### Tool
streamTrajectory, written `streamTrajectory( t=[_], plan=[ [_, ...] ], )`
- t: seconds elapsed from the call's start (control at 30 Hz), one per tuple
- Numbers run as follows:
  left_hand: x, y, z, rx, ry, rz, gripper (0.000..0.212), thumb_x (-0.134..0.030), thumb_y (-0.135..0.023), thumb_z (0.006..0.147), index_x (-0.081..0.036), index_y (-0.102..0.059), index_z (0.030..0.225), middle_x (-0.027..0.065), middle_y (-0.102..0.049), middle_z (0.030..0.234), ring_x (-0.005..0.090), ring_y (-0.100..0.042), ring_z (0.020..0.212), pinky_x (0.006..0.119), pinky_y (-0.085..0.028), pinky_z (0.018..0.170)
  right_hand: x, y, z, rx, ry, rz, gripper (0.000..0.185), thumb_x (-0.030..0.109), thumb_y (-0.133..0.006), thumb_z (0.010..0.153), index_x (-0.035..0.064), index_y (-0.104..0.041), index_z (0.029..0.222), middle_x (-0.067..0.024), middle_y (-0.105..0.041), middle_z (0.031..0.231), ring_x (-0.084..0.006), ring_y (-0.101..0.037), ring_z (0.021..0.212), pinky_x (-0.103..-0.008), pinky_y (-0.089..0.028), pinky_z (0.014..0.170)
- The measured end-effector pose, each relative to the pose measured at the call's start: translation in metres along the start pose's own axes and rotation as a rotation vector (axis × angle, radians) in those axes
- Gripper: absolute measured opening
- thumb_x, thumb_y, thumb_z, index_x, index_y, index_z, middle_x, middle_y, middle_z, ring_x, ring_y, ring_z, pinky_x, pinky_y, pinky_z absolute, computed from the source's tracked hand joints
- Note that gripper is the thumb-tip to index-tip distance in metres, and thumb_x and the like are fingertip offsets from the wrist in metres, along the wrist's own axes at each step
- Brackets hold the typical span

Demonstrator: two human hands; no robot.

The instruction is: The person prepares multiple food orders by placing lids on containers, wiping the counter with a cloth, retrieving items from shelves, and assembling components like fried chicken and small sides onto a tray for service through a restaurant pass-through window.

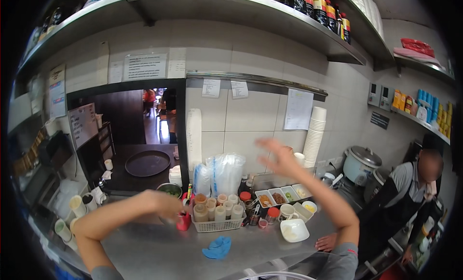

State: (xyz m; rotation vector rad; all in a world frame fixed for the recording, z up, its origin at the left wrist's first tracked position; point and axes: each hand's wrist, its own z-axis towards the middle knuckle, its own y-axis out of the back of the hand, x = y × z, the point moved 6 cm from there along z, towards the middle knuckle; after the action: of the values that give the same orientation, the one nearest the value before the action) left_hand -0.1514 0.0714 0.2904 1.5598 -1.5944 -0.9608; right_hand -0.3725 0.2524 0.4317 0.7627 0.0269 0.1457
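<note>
My right hand (pixel 276 158) is raised before the tiled wall with its fingers spread and nothing in it. Blurred by motion, my left hand (pixel 168 207) is beside a red container (pixel 183 222); whether it grips anything cannot be told. Right of it stands a grey plastic basket (pixel 219 226) of squeeze bottles. On the steel counter (pixel 162 249) lie a crumpled blue glove or cloth (pixel 218 247) and a white square bowl (pixel 294 230) with some pale food in it. Below my right hand are small trays of toppings (pixel 278 197) and a red-lidded jar (pixel 272 214).
A co-worker (pixel 401 193) stands at the right, one hand on the counter. Stacked white cups (pixel 315 135) and a rice cooker (pixel 362 164) are at the back right. A round black tray (pixel 147 163) lies in the pass-through. A steel shelf (pixel 224 6) hangs overhead.
</note>
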Motion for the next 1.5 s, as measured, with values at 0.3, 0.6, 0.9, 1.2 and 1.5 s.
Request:
streamTrajectory(
  t=[0.3, 0.6, 0.9, 1.2, 1.5],
  plan=[
    [-0.029, 0.091, 0.036, -0.083, 0.181, 0.157, 0.061, -0.041, -0.053, 0.084, -0.009, -0.035, 0.133, 0.0190, -0.057, 0.112, 0.0354, -0.054, 0.103, 0.041, -0.042, 0.088, -0.007, 0.147, 0.092, -0.254, 0.181, -0.321, 0.023, 0.015, -0.062, 0.078, 0.0046, -0.060, 0.098, -0.0090, -0.059, 0.098, -0.0265, -0.055, 0.095, -0.0377, -0.042, 0.084],
    [-0.041, 0.165, 0.010, -0.105, 0.283, 0.208, 0.063, -0.040, -0.058, 0.082, -0.008, -0.038, 0.132, 0.0144, -0.063, 0.102, 0.0294, -0.057, 0.101, 0.036, -0.044, 0.085, -0.018, 0.160, 0.172, -0.518, 0.297, -0.673, 0.052, 0.020, -0.067, 0.074, 0.0120, -0.048, 0.122, -0.0075, -0.049, 0.124, -0.0236, -0.040, 0.119, -0.0492, -0.033, 0.095],
    [-0.025, 0.272, -0.104, -0.789, 0.483, 0.159, 0.043, -0.031, -0.061, 0.079, -0.006, -0.056, 0.114, 0.0150, -0.062, 0.100, 0.0294, -0.059, 0.094, 0.037, -0.046, 0.081, 0.003, 0.182, 0.259, -0.577, 0.194, -0.282, 0.056, 0.031, -0.063, 0.077, 0.0180, -0.044, 0.129, -0.0148, -0.046, 0.127, -0.0321, -0.046, 0.115, -0.0426, -0.038, 0.093],
    [0.009, 0.325, -0.229, -1.461, 0.805, 0.733, 0.039, -0.033, -0.063, 0.077, -0.012, -0.057, 0.110, 0.0140, -0.048, 0.118, 0.0315, -0.047, 0.110, 0.044, -0.041, 0.089, 0.056, 0.148, 0.309, -0.572, 0.327, -0.013, 0.047, 0.036, -0.061, 0.080, 0.0135, -0.050, 0.120, -0.0186, -0.057, 0.110, -0.0282, -0.056, 0.104, -0.0371, -0.044, 0.086],
    [0.058, 0.384, -0.295, -1.669, 0.901, 0.770, 0.082, -0.028, -0.070, 0.068, 0.003, -0.027, 0.130, 0.0231, -0.038, 0.130, 0.0373, -0.032, 0.125, 0.053, -0.027, 0.100, 0.122, 0.128, 0.399, -0.677, 0.354, 0.128, 0.051, 0.020, -0.067, 0.074, 0.0029, -0.041, 0.115, -0.0211, -0.058, 0.101, -0.0330, -0.058, 0.093, -0.0381, -0.046, 0.079]
  ],
)
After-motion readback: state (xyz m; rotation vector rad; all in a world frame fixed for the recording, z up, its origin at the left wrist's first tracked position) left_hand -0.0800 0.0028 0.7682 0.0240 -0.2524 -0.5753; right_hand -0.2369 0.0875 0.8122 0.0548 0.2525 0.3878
